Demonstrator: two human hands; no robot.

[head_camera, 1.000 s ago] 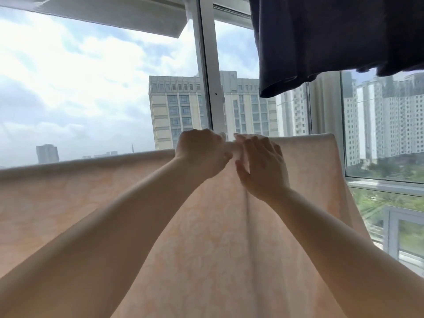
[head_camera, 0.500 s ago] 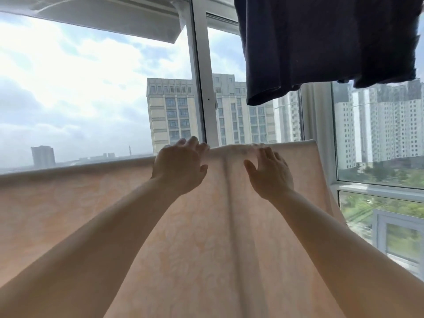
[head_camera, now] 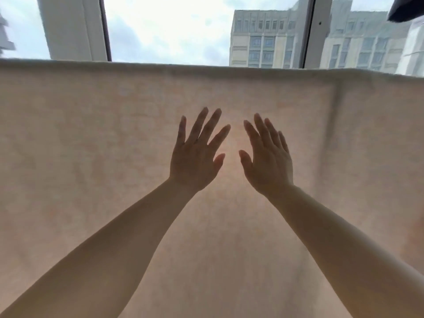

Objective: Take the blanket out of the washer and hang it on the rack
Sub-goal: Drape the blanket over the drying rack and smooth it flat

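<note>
Now the blanket [head_camera: 91,180] hangs wide in front of both hands, its top edge folded over high above the fingertips. The left hand [head_camera: 195,157] and right hand [head_camera: 267,161] are spread flat with straight fingers — holding nothing. It looks soft, thin and floppy — best pinched along that top edge.

Both forearms are bare, no sleeves, and the left hand [head_camera: 195,160] and right hand [head_camera: 267,164] are ungloved.

A high-rise home's laundry spot: a blanket [head_camera: 91,157] hangs by tall windows [head_camera: 317,31] facing apartment blocks [head_camera: 263,40] (dark clothing [head_camera: 406,8] overhead).
</note>
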